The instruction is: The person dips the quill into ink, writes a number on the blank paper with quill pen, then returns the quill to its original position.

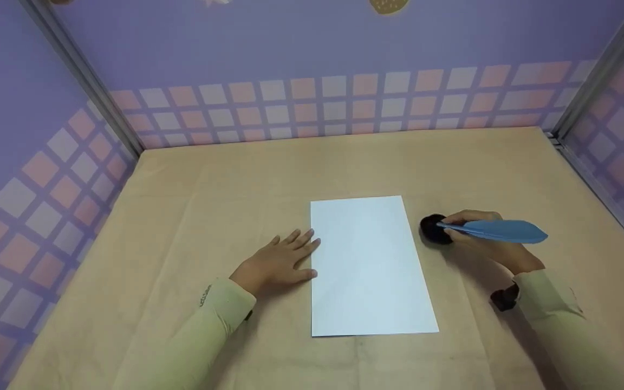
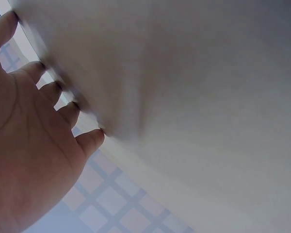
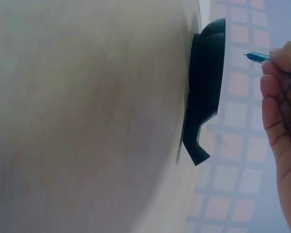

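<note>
Above the dish (image 1: 431, 232), the right hand (image 1: 483, 249) pinches a quill (image 1: 509, 231); the left hand (image 1: 278, 264), fingers spread, seemingly touches paper (image 1: 369, 268).

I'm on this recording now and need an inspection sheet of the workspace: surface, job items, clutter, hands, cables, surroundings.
Surface: tan covering, lightly creased.
Job's things: white paper lying flat; black dish just right of it; blue feather pen, its nib held above the dish, apart from it in the right wrist view.
Clutter: nothing seen.
Hands: left hand spread, thumb and index tips over the paper's left edge; right hand pinches the pen. A dark device shows at the right wrist.
Cables: nothing seen.
Surroundings: purple panels with pink and white squares; grey corner posts.
</note>
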